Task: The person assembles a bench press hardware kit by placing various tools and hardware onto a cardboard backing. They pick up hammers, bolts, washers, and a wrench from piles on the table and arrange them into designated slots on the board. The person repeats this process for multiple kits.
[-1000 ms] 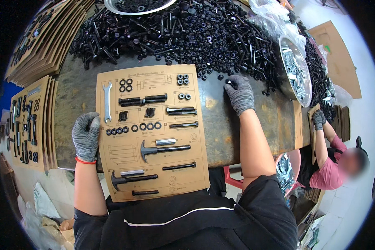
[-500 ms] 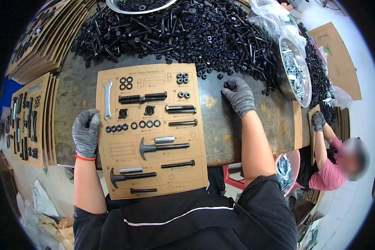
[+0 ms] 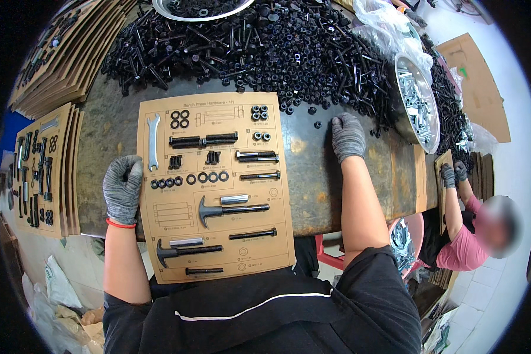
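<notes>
A brown cardboard hardware card leans on the table edge against my front, with black bolts, nuts, washers and a silver wrench fixed on it. My left hand, in a grey glove, is closed on the card's left edge. To the right of the card, my gloved right hand is over the table near the pile of black nuts. Its fingers are curled together, and whatever they may hold is hidden. A single black nut lies on the table just left of those fingers.
Filled cards stand stacked at the left. Black bolts heap along the back. A metal bowl of silver parts tilts at the right. A co-worker in pink holds a card at far right.
My right hand has shifted right, away from the black nut that was at its fingertips; the nut now lies apart on the table. My left hand and the card have barely moved.
</notes>
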A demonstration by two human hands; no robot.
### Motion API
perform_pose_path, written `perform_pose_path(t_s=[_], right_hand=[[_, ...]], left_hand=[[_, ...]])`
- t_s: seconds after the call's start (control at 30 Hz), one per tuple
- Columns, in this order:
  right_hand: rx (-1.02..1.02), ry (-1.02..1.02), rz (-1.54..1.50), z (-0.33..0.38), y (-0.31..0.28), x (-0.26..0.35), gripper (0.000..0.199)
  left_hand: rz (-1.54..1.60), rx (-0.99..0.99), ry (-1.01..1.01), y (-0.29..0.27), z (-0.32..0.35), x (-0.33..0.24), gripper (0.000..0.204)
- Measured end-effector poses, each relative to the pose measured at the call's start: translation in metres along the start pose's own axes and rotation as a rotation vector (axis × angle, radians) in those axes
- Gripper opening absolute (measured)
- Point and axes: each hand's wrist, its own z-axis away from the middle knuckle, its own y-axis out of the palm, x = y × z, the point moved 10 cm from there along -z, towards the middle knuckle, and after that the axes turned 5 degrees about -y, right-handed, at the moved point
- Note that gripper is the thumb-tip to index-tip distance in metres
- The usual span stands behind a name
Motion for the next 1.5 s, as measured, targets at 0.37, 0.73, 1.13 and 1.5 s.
perform_pose_path(t_s=[0.37,0.73,1.13,1.5], right_hand=[[-0.02,-0.048,0.003,-0.028,0.021,0.029,0.022],[0.195,-0.259,-0.126,0.075,0.008,0.076,0.023],[0.131,-0.167,-0.159,0.146,-0.015,0.089,0.021],[0.163,-0.303,-0.301,0.168,-0.008,0.142,0.019]], left_hand=[[0.01,-0.014,-0.007,0.0,0.0,-0.003,0.014],[-0.02,0.019,-0.026,0.0,-0.001,0.009,0.016],[0.045,0.018,-0.042,0.004,-0.005,0.009,0.02],[-0.102,0.031,-0.029,0.005,-0.008,0.008,0.026]])
